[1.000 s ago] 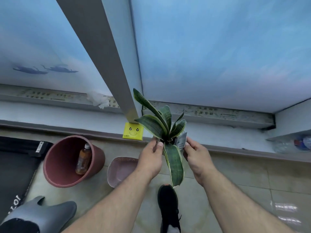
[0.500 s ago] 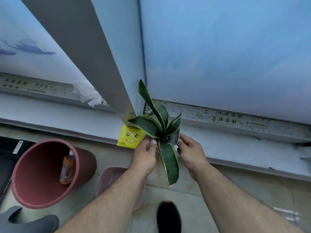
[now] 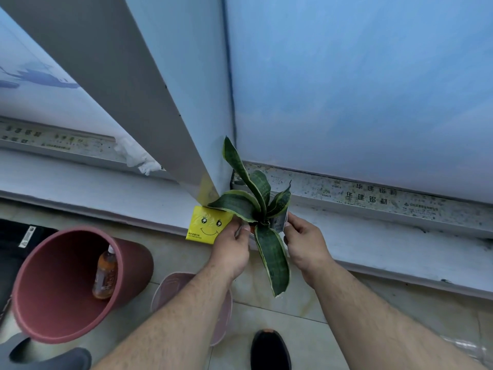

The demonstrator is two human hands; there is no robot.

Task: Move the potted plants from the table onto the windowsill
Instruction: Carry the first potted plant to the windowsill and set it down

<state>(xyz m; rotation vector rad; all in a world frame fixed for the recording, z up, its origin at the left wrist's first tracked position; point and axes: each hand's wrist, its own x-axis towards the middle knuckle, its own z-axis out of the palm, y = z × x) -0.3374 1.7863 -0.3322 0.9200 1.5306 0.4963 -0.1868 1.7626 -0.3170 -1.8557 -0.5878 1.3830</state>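
Frosted blue panes fill the upper view, split by a slanting grey post (image 3: 112, 84) that comes down to the pale sill (image 3: 373, 236). Take that post as the landmark: at its foot, on the sill's edge, sits a yellow pack (image 3: 206, 224) with a smiling face, and a wad of white paper (image 3: 138, 158) is stuffed in the track to its left. Below and left of the post, on the tiled floor, a red bucket (image 3: 53, 289) leans over with an orange bottle (image 3: 105, 276) lying inside. A pink basin (image 3: 224, 316) stands just right of the bucket, partly behind the left forearm; what it holds cannot be made out. A black shoe (image 3: 269, 351) shows at the bottom edge.

Just right of the post's foot is the plant (image 3: 256, 209), its striped green leaves spreading over the sill's front edge. The pot itself is hidden by leaves and fingers. The left hand (image 3: 232, 249) curls around the left side at the plant's base, and the right hand (image 3: 306, 241) grips the right side, fingers against a white label (image 3: 278, 222). Whether the pot rests on the sill cannot be told
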